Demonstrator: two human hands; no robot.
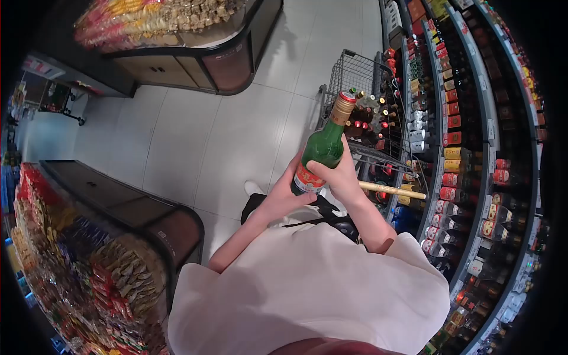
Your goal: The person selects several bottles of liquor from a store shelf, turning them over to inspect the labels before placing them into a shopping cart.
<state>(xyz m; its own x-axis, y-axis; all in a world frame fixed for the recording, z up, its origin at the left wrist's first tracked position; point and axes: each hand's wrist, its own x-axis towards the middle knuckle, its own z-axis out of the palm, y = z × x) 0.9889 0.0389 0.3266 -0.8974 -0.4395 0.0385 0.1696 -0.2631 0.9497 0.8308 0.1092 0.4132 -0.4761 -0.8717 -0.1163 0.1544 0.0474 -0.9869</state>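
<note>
A green glass bottle (pixel 322 148) with a red label and a tan neck wrap is held up in front of me, tilted slightly right. My right hand (pixel 340 174) wraps around its lower body and label. My left hand (pixel 284 195) cups the bottle's base from below and the left. Both arms come out of a white shirt at the bottom of the head view.
A wire shopping cart (pixel 355 74) full of bottles stands just beyond the held bottle. Shelves of bottles (pixel 473 165) run down the right side. Snack display bins (pixel 89 260) sit at lower left and another display (pixel 165 23) at the top. White tile floor (pixel 195 136) lies between.
</note>
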